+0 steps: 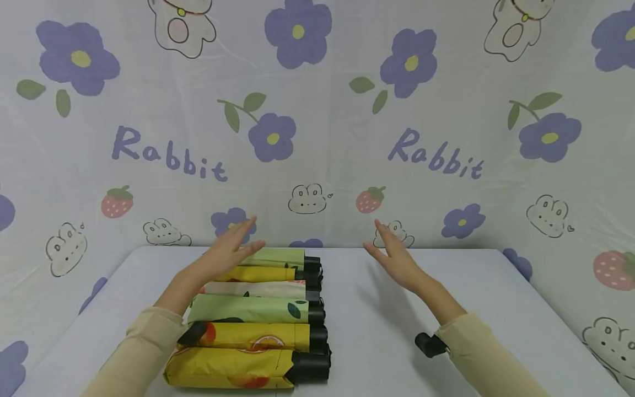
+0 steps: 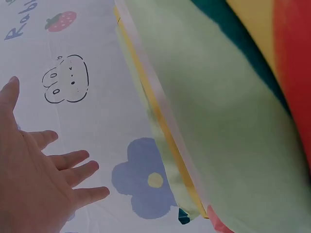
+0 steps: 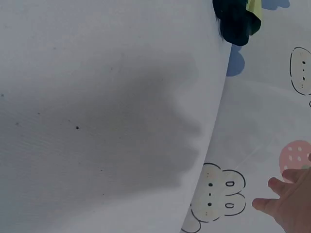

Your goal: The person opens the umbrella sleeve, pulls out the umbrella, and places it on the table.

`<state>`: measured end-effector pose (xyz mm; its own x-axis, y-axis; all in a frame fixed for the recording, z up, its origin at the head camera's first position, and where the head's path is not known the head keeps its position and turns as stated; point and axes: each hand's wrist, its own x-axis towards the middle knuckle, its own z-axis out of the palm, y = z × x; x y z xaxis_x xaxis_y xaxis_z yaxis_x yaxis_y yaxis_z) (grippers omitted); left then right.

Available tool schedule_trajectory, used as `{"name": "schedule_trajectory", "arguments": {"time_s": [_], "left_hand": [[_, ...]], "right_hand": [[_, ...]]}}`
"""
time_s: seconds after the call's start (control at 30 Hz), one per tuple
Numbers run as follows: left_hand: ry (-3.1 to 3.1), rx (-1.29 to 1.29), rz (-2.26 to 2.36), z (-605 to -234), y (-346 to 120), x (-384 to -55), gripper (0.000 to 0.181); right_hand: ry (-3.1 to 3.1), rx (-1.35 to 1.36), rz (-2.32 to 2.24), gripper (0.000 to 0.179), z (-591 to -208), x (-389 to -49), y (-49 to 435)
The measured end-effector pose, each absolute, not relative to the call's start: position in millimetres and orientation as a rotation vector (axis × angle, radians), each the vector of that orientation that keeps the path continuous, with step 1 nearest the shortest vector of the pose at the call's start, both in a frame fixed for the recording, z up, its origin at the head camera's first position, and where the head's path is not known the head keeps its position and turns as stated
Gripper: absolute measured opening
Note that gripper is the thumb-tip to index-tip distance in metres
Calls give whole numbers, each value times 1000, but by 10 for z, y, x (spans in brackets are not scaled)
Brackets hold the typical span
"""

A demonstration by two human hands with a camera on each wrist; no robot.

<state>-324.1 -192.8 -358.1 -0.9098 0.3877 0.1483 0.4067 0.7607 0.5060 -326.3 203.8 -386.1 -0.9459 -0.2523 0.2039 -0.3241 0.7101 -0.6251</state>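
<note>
A row of several folded umbrellas lies left of centre on the white table, black handles to the right. The nearest is a yellow umbrella [image 1: 233, 368], with another yellow umbrella [image 1: 248, 335] behind it. Beyond them lie a light green umbrella [image 1: 253, 309], a whitish one [image 1: 273, 288], a narrow yellow one [image 1: 268, 274] and a green one [image 1: 283, 257] at the back. My left hand [image 1: 223, 256] is raised over the far left part of the row, fingers straight and holding nothing. To the right of the row, my right hand [image 1: 399, 267] hovers above the table, fingers extended, also with nothing in it.
The white table [image 1: 367, 353] ends at a patterned cloth [image 1: 327, 138] hung behind and around it. A small black device [image 1: 430, 345] sits at the right sleeve's cuff. In the right wrist view, a black umbrella handle [image 3: 237, 23] shows near the table's edge.
</note>
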Motion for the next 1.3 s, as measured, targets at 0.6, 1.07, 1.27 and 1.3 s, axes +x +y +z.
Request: {"name": "schedule_trajectory", "arguments": {"time_s": [0.6,1.07,1.27,1.3], "left_hand": [[-2953,-763,-1068,-3617,-1967,-2892,77],[-3013,-860,-1277,-3699,-1974,-2644,66],[-2994,-1001,-1308,-3712,-1961,-2563,64],[-2996,-1022,-1308,-3713,-1958,-2549,64]], "right_hand": [[-2846,540,1260,78,-3987,-3030,1952],[-2927,601,1404,70,-4056,-2825,1837],[-2929,702,1496,62,-4089,-2716,1790],[-2935,708,1512,61,-4092,-2694,1781]]}}
